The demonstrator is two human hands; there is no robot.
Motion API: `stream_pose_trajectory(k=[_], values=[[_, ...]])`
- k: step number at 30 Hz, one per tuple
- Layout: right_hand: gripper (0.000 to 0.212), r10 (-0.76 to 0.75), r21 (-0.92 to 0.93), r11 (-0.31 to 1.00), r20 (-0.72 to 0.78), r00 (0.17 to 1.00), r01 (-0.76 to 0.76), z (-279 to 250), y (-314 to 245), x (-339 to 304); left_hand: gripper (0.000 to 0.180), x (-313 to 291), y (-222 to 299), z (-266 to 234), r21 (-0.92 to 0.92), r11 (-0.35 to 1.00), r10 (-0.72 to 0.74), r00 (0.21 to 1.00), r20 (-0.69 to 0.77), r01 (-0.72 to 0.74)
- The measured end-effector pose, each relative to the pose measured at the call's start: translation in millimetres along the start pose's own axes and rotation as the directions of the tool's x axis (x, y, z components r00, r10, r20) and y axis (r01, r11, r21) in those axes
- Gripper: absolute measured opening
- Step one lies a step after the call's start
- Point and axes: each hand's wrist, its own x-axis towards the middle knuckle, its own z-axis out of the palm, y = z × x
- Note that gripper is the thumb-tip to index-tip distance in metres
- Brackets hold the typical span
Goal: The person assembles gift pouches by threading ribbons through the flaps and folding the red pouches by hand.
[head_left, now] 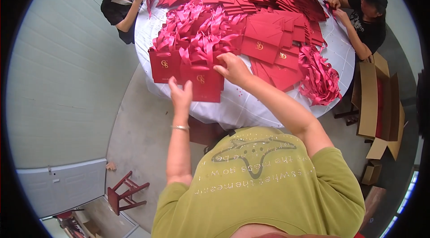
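Observation:
A red paper gift bag (206,90) with a gold emblem and pink ribbon handles is at the near edge of the round table, in front of other bags. My right hand (234,70) pinches it near its upper right corner, fingers curled. At its lower left side is my left hand (181,97), thumb and fingers apart; whether they touch the bag is hard to tell. Another red bag (162,65) stands just left of it. Behind them a crowd of upright bags shows tangled pink ribbons (208,29) on top.
Flat red bags (262,41) lie stacked on the white-covered table (233,108), beside a heap of loose ribbons (319,76). Two people (123,2) (365,20) handle ribbons across the table. An open cardboard box (380,103) stands at right, a red stool (125,193) at lower left.

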Motion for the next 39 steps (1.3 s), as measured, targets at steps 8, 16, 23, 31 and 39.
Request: stream_pose_trajectory(k=[8, 16, 23, 31, 39], values=[[0.083, 0.271, 0.144, 0.945, 0.153, 0.950, -0.293, 15, -1, -44, 0.104, -39, 17, 23, 0.297, 0.938, 0.169, 0.984, 0.058, -0.179], [0.050, 0.418, 0.145, 0.897, 0.024, 0.908, -0.417, 31, 25, 12, 0.091, 34, 46, 52, 0.341, 0.917, 0.191, 0.978, 0.077, -0.206], [0.061, 0.384, 0.151, 0.908, 0.075, 0.920, -0.391, 17, 31, 0, 0.082, 36, 17, 61, 0.453, 0.821, 0.360, 0.931, 0.062, -0.348], [0.039, 0.217, -0.126, 0.959, -0.252, 0.943, -0.254, -79, 44, -56, 0.084, 8, 0, 46, 0.325, 0.882, 0.315, 0.940, 0.133, -0.342], [0.072, 0.718, -0.036, 0.638, -0.331, 0.612, -0.769, -113, 108, -28, 0.080, -8, 16, 45, 0.401, 0.847, 0.334, 0.936, 0.112, -0.350]])
